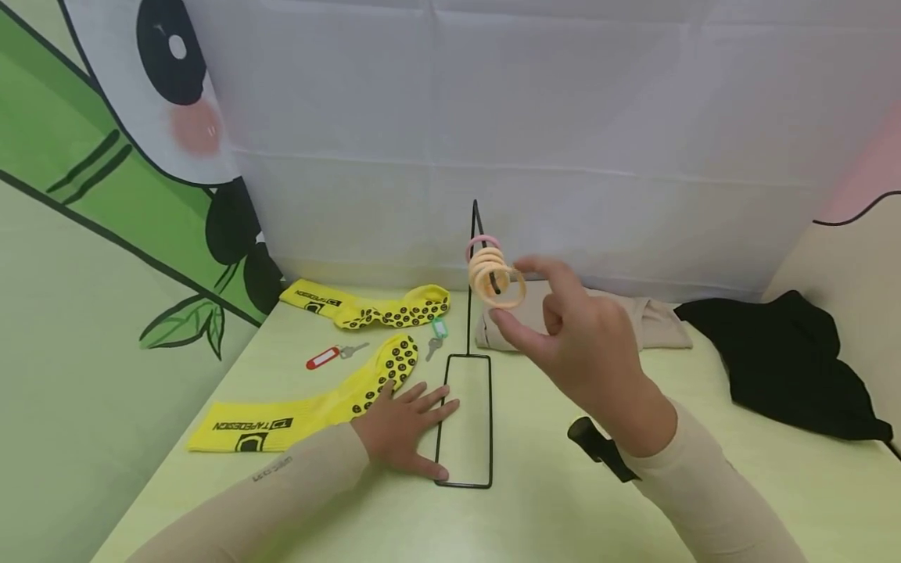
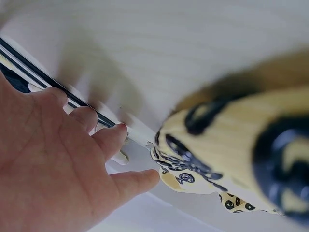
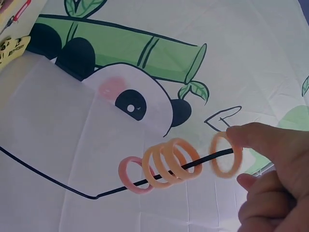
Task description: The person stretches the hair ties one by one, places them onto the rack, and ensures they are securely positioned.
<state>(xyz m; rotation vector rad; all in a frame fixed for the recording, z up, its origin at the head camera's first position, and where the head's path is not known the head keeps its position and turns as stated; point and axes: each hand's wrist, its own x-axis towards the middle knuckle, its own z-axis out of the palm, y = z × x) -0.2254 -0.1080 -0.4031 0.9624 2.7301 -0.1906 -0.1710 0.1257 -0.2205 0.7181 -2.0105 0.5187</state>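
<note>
My right hand (image 1: 598,352) pinches a pale orange hair tie (image 3: 214,157) between thumb and index finger, at the free end of a black wire stand's arm (image 3: 210,157). The arm's tip shows inside that loop. Farther along the arm hang several more orange hair ties (image 3: 170,162) bunched together, with a pink hair tie (image 3: 122,175) behind them. My left hand (image 1: 400,434) lies palm down with fingers spread, thumb and fingertips over the left side of the stand's rectangular base (image 1: 490,422). Beside its fingers is a yellow sock (image 1: 317,410) with black dots.
A second yellow sock (image 1: 394,309) lies farther back. Between the socks are a key with a red tag (image 1: 322,358) and one with a green tag (image 1: 439,327). Folded beige cloth (image 1: 658,324) and black cloth (image 1: 788,360) lie at the back right. A white curtain (image 1: 598,117) hangs behind.
</note>
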